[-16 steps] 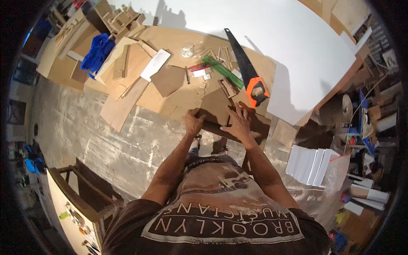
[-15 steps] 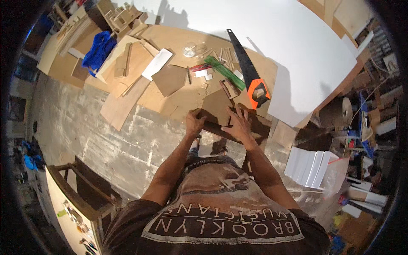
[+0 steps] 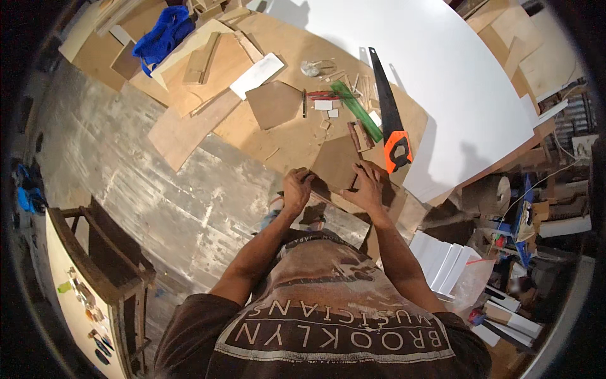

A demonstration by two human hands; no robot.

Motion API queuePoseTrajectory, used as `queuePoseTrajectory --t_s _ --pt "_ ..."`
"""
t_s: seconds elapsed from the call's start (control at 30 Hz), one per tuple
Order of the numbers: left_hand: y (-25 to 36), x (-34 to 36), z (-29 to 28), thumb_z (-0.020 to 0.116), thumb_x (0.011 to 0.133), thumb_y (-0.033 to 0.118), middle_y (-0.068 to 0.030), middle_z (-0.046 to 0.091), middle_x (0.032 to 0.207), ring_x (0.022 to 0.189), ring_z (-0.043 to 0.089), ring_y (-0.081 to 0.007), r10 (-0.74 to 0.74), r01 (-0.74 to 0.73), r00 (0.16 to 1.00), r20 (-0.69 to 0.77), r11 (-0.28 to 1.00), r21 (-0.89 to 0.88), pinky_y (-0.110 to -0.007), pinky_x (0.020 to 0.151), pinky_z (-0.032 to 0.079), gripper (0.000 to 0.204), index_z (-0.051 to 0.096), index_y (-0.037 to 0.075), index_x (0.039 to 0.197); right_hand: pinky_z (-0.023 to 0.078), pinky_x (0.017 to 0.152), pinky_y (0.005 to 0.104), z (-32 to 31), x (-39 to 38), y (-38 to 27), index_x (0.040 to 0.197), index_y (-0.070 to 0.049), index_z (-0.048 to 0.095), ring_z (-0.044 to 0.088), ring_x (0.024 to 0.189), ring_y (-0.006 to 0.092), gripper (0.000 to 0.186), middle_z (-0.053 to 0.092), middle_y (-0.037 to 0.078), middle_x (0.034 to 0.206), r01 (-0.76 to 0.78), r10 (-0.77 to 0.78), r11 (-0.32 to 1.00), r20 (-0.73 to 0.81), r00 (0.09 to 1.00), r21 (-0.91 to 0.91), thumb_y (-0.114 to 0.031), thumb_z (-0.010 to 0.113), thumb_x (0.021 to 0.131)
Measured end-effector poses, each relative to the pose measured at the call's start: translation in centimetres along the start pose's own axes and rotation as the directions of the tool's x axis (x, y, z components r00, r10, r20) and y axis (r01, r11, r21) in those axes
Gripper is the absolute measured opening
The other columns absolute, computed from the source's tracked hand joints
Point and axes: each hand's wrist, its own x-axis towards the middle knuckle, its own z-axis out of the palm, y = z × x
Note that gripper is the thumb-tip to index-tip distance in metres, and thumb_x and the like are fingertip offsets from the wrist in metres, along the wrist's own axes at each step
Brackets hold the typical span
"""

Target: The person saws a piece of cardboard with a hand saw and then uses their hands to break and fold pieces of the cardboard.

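Note:
At the near edge of the workbench lies a brown board (image 3: pixel 336 158) with an angled outline. My left hand (image 3: pixel 297 191) is closed on its near left corner, fingers curled over the edge. My right hand (image 3: pixel 368 191) grips the board's near right part, thumb at the edge and fingers bent over the top. Shadow hides what lies directly under my fingertips. Just beyond the board are small dark wooden pieces (image 3: pixel 360 136). A handsaw (image 3: pixel 388 107) with an orange and black handle rests to the right, its blade pointing away.
A second brown panel (image 3: pixel 273 104), a black pen (image 3: pixel 304 103), a green strip (image 3: pixel 358 112) and white blocks (image 3: pixel 324 105) lie farther back. Plywood offcuts (image 3: pixel 208 69) and a blue cloth (image 3: pixel 163 35) occupy the left. A large white sheet (image 3: pixel 404 38) covers the right. Behind left stands a wooden stand (image 3: pixel 95 271).
The view has shifted, so the bench things appear farther right. My right fingers have drawn in and bent more. Both hands stay at the brown board.

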Motion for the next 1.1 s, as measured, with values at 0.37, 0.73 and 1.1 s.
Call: queuePoseTrajectory --t_s 0.37,0.73,1.1 --pt "-0.8 0.9 -0.1 0.065 0.089 0.015 -0.0195 0.067 0.096 0.088 0.065 -0.0389 0.168 -0.169 0.985 0.04 0.985 0.017 -0.045 0.08 0.052 0.019 0.074 0.003 0.101 0.038 0.109 0.0591 0.3 -0.3 0.2 0.14 -0.012 0.057 0.037 0.139 0.0422 0.092 0.042 0.008 0.155 0.04 -0.035 0.998 -0.097 0.995 0.049 -0.043 0.09 0.06" --pt "-0.2 3.6 -1.6 0.077 0.081 0.024 -0.0191 0.071 0.099 0.096 0.067 -0.0386 0.03 -0.085 0.962 0.271 0.978 0.191 -0.045 0.085 0.054 0.028 0.073 0.001 0.097 0.037 0.107 0.0645 -1.0 0.2 -0.4 0.141 -0.016 0.052 0.033 0.142 0.0415 0.091 0.036 0.006 0.158 -0.017 0.016 0.999 0.026 1.0 0.044 -0.042 0.09 0.062" --pt "-1.4 13.2 1.2 0.077 0.073 0.006 -0.0143 0.074 0.111 0.095 0.071 -0.0213 0.069 -0.094 0.763 0.643 0.996 0.004 -0.035 0.086 0.058 0.067 0.057 0.005 0.138 0.032 0.106 0.0734 0.8 0.9 1.5 0.146 -0.021 0.046 0.029 0.144 0.0394 0.094 0.033 0.004 0.159 -0.071 0.072 0.997 0.058 0.996 -0.022 -0.044 0.089 0.065"
